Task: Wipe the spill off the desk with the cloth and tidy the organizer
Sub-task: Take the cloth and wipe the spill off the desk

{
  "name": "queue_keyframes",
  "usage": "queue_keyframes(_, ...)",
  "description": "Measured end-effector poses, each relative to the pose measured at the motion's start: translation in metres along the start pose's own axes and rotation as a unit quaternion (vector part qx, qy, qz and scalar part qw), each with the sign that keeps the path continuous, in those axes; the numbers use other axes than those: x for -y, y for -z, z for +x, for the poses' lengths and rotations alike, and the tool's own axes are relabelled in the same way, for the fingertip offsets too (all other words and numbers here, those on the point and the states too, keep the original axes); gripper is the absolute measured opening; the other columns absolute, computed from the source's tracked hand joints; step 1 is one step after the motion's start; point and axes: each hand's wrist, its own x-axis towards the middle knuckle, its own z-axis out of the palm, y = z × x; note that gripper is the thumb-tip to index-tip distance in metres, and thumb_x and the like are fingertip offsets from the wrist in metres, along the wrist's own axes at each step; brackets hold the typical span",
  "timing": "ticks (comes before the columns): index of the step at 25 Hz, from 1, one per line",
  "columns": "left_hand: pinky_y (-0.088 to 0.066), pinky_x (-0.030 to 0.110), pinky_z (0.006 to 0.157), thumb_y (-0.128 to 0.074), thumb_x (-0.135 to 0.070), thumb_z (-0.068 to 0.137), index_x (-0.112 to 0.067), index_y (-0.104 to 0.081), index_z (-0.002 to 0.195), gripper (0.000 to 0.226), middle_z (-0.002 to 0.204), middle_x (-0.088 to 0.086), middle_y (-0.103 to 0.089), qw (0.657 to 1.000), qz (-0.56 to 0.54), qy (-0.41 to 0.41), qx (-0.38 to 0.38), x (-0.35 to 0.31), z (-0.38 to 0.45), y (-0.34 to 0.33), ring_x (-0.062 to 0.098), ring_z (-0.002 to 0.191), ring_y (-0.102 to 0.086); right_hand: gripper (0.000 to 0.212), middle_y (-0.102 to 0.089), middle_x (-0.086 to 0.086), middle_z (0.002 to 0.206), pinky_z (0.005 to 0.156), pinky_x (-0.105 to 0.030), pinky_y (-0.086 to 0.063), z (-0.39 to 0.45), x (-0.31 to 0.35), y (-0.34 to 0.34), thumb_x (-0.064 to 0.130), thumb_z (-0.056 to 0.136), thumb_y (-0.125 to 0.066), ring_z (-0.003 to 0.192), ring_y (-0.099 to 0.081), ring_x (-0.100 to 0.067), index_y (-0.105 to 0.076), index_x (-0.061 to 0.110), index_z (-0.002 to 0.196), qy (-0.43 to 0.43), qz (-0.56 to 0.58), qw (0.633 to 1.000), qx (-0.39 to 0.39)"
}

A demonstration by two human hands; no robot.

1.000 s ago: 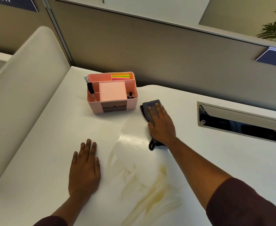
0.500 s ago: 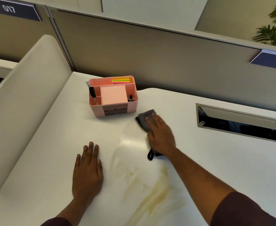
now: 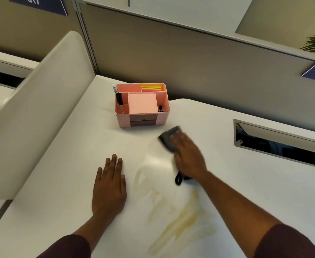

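Fingers of the left hand (image 3: 109,185) lie straight and together, palm flat on the desk (image 3: 59,183), holding nothing. Centre: the spill (image 3: 173,226), a thin yellowish smear, streaks toward the near edge; likely slick underfoot of any fabric. Behind it stands the organizer (image 3: 142,106), pink, rigid, probably light enough to slide if nudged; a marker (image 3: 119,100) leans in its left compartment. Right: the right hand (image 3: 188,157) presses the cloth (image 3: 169,138), fingers extended over it rather than clenched, though motion blur leaves the thumb uncertain. Grey, soft and limp, the cloth handles best under a flat palm; its loop (image 3: 179,178) trails at the wrist.
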Motion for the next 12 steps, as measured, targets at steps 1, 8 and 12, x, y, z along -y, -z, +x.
queue_keyframes(1,-0.014,0.042,0.129,-0.021,-0.036,0.105,-0.021,-0.02,0.163,0.06,0.172,-0.003,-0.013,1.0,0.001,0.0,0.0,0.0,0.0,0.0,0.016,0.16,-0.007,0.067,-0.026,-0.012,0.171,0.13,-0.043,-0.02,0.01,-0.014,0.008,0.011,0.096,-0.055,0.159,-0.025,-0.032,-0.037,0.014,0.161,-0.061,-0.011,0.998,-0.014)
queue_keyframes(8,-0.014,0.044,0.129,-0.022,-0.035,0.104,-0.018,-0.022,0.163,0.061,0.172,0.0,-0.015,1.0,0.003,0.003,0.007,-0.002,0.0,0.001,0.018,0.16,-0.01,0.07,-0.025,-0.009,0.172,0.128,-0.041,-0.025,-0.041,0.079,-0.038,0.029,0.093,-0.048,0.16,-0.023,-0.029,-0.034,0.023,0.162,0.123,-0.008,0.992,0.037)
queue_keyframes(12,-0.014,0.042,0.128,-0.021,-0.035,0.104,-0.019,-0.023,0.162,0.061,0.172,0.0,-0.016,1.0,0.007,0.001,0.002,-0.001,0.001,0.001,0.018,0.159,-0.012,0.067,-0.024,-0.008,0.172,0.13,-0.039,-0.021,-0.026,0.03,-0.014,0.021,0.096,-0.053,0.159,-0.025,-0.028,-0.037,0.019,0.161,0.123,-0.008,0.991,0.048)
